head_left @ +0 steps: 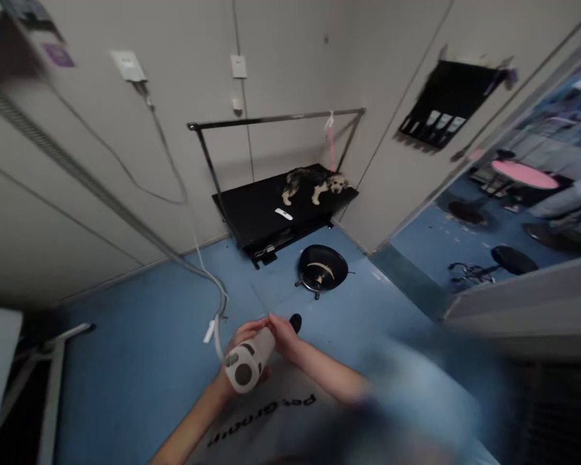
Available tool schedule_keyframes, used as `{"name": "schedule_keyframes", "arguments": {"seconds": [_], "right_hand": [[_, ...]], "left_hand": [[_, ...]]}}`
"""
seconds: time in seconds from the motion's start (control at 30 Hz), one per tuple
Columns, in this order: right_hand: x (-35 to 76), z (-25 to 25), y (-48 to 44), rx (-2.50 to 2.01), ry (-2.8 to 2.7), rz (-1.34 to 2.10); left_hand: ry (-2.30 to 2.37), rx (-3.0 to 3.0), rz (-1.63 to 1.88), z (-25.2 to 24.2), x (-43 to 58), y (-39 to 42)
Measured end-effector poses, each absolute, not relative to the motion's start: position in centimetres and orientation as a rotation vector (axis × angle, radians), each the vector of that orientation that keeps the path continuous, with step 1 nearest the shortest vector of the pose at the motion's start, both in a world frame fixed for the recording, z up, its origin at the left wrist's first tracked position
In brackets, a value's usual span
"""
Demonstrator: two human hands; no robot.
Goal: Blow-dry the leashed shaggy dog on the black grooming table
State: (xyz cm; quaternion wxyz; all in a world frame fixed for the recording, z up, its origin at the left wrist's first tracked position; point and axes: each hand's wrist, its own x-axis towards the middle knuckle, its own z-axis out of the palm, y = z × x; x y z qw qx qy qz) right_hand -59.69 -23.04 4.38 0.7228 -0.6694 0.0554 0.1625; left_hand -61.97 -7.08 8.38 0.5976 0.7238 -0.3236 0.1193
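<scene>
A white cylindrical corded appliance [248, 361] with a dark round end points up toward me, low in the middle of the head view. My left hand [242, 334] is closed around its left side. On the other side my right hand [285, 337] is also closed, its fingers at the appliance's far end, where the fingertips of both hands meet. What lies under those fingertips is hidden. A pale cable [217, 339] leaves the near end of the appliance and runs off to the left. Beneath it is my grey apron [281, 413] with dark lettering.
A small dark-and-tan dog [303, 177] is on a black grooming table [252, 216] under a metal frame, beside a white hand-sized object [283, 214]. A black wheeled stool [336, 268] stands before it. A grey hose [121, 216] hangs on the left. Beyond the doorway stands a pink table [525, 174].
</scene>
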Motion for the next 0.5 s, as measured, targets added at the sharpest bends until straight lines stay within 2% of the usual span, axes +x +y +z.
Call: {"name": "schedule_keyframes", "arguments": {"seconds": [0.17,0.3,0.5], "right_hand": [[-61.4,5.2,-22.4,-1.447,-0.104,0.362],[-62.8,6.2,-21.6,-1.461,-0.200,0.377],[-63.4,6.4,-21.0,-1.530,-0.228,0.309]], "left_hand": [[-0.778,1.749,0.348,6.8,-64.0,-6.5],[-0.547,1.746,0.336,5.1,-65.5,-6.5],[-0.516,1.680,0.464,5.3,-66.1,-8.0]]}}
